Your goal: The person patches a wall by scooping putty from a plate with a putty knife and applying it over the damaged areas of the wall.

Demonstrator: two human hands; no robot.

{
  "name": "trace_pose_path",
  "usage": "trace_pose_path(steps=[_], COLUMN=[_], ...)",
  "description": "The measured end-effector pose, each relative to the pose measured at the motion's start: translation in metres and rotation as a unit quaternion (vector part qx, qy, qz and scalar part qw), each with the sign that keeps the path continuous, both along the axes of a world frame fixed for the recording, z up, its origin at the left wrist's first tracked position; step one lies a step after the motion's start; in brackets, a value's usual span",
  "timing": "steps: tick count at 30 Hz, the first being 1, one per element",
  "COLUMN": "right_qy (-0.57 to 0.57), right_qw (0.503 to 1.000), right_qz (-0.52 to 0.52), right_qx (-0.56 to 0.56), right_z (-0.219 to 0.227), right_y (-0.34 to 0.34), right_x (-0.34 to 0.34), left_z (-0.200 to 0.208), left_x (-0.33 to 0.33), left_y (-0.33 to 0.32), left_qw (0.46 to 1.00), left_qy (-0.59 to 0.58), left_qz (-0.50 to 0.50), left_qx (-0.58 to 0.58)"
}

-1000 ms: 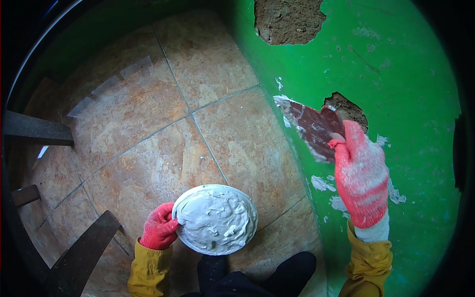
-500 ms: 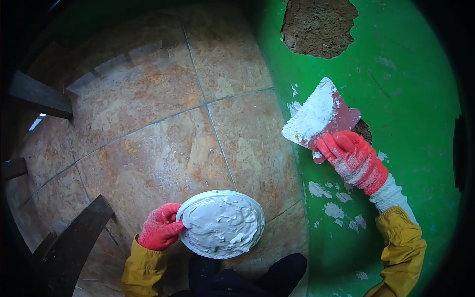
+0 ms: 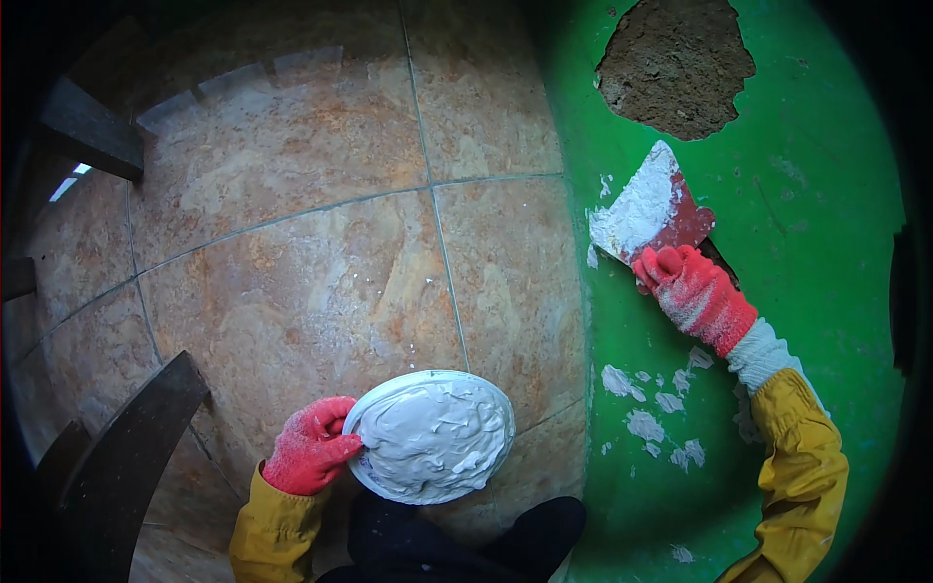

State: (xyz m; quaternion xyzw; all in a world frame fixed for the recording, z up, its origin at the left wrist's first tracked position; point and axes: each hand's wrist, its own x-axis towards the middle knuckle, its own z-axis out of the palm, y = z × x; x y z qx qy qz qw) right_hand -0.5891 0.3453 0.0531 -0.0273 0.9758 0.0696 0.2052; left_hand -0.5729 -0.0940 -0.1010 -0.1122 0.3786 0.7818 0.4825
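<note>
My left hand (image 3: 311,445), in a red coated glove, grips the rim of a pale round dish (image 3: 362,466) close to my body. Grey-white putty (image 3: 432,437) fills the dish, its surface ridged and uneven. My gloved right hand (image 3: 698,299) is closed on a red putty spreader (image 3: 686,222). A thick layer of white putty (image 3: 637,206) coats its outer left part. The spreader is over the green wall, partly covering a small dark hole (image 3: 721,262); whether its edge touches the wall I cannot tell.
A larger hole (image 3: 675,68) shows rough brown material in the green wall (image 3: 807,291). Several putty smears (image 3: 643,425) mark the wall below my right hand. Brown floor tiles (image 3: 311,282) lie to the left, with dark furniture legs (image 3: 136,466) at the left edge.
The view has shifted slightly. My right hand and the spreader have turned and now sit more squarely over the small hole. The dish remains in my left hand.
</note>
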Motion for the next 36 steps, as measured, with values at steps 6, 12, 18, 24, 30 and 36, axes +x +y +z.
trace_pose_path(steps=[6, 12, 18, 24, 30, 36], right_qy=[0.011, 0.02, -0.018, -0.025, 0.019, 0.05], right_qw=[0.997, 0.996, 0.994, 0.995, 0.999, 0.997], right_qz=[-0.076, -0.086, -0.091, -0.093, -0.017, -0.05], right_qx=[-0.013, -0.02, 0.051, 0.036, 0.03, 0.018], right_z=[-0.008, -0.022, -0.016, 0.004, -0.015, -0.04], right_y=[-0.012, -0.006, -0.009, -0.018, -0.008, -0.006], right_x=[-0.001, 0.004, 0.02, 0.025, 0.013, 0.002], left_z=[0.003, 0.001, 0.0, -0.004, -0.004, -0.008], left_x=[-0.003, -0.005, -0.008, -0.008, -0.008, -0.006], left_y=[-0.003, -0.004, -0.008, -0.008, -0.007, -0.008], left_qw=[1.0, 1.0, 0.999, 0.999, 0.999, 0.999], left_qy=[0.015, 0.019, 0.022, 0.024, 0.03, 0.031], left_qz=[-0.006, 0.003, -0.01, -0.004, -0.003, 0.008], left_qx=[-0.023, -0.019, -0.022, -0.03, -0.017, -0.008])
